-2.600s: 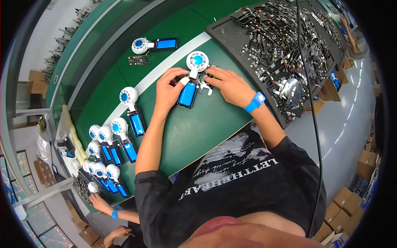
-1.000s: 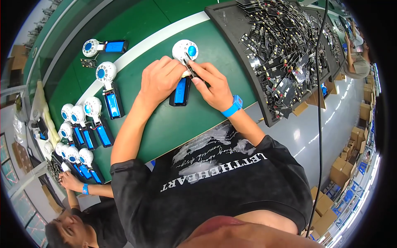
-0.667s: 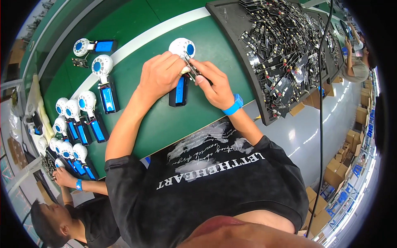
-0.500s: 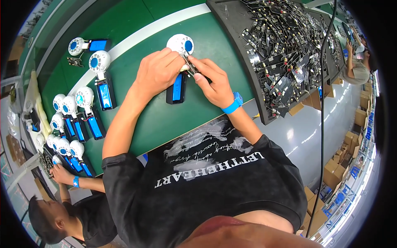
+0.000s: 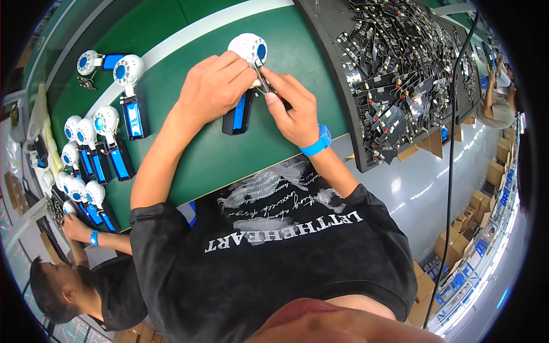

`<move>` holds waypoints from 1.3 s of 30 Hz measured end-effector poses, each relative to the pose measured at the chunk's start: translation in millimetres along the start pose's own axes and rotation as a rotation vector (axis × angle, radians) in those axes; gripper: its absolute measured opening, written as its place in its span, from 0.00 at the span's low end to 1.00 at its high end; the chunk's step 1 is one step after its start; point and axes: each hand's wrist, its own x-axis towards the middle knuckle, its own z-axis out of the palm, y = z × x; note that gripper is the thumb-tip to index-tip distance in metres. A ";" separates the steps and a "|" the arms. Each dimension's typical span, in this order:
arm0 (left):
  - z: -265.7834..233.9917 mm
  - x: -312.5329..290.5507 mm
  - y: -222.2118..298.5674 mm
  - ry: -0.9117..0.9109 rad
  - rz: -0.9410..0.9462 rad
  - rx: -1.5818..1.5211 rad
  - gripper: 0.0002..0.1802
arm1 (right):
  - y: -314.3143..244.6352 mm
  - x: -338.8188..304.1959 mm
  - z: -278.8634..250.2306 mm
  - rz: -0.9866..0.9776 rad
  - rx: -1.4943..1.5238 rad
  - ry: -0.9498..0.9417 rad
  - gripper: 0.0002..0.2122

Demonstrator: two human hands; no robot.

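Note:
On the green table in front of me lies a small handheld fan, with a white round head [image 5: 246,46], a blue hub and a dark handle holding a blue battery [image 5: 238,116]. My left hand [image 5: 216,86] is closed around the fan's neck, hiding most of it. My right hand [image 5: 291,106] pinches a slim dark metallic tool that looks like tweezers [image 5: 264,86]. Its tip reaches the joint just below the fan head, beside my left fingers. Small wires or parts show at that joint, too fine to make out.
A dark tray [image 5: 326,63] heaped with small circuit boards [image 5: 394,86] stands at the right. Several similar fans [image 5: 128,71] lie along the left of the green table [image 5: 171,151]. At lower left a co-worker's hand [image 5: 74,227] touches one. A black cable [image 5: 452,143] hangs at the right.
The whole view has shifted slightly, moving the table and fans up and left. Both hands keep nearly the same hold at the fan's neck, the right fingers slightly adjusted.

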 end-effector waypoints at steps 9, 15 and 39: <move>3.8 4.2 10.0 -0.034 -0.066 -0.076 0.07 | 6.1 -6.0 -5.8 0.225 0.231 -0.036 0.19; 0.6 11.0 16.5 -0.044 -0.091 0.025 0.05 | 8.1 -5.1 -9.0 0.207 0.211 -0.018 0.19; 0.6 23.0 7.6 -0.117 -0.347 -0.222 0.15 | 12.0 2.7 -37.6 0.204 0.195 -0.300 0.19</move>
